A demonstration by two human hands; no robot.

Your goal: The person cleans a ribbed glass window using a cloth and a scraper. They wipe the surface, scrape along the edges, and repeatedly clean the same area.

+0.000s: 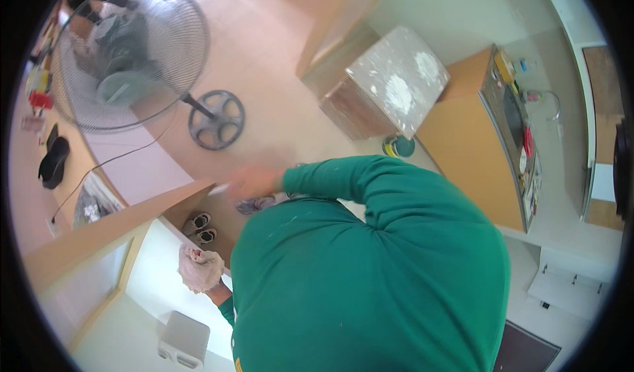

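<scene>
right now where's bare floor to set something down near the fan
Bare tan floor lies open between the fan base and the paint-spattered box. It is crowded by the wooden ledge, where the right hand moves, blurred, above a rag and shoes.

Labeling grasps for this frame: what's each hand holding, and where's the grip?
Left hand: closed on a crumpled pale rag, bunched in the fist. Right hand: motion-blurred at the wooden panel edge, with something small and whitish at its fingertips; grip cannot be told.
</scene>
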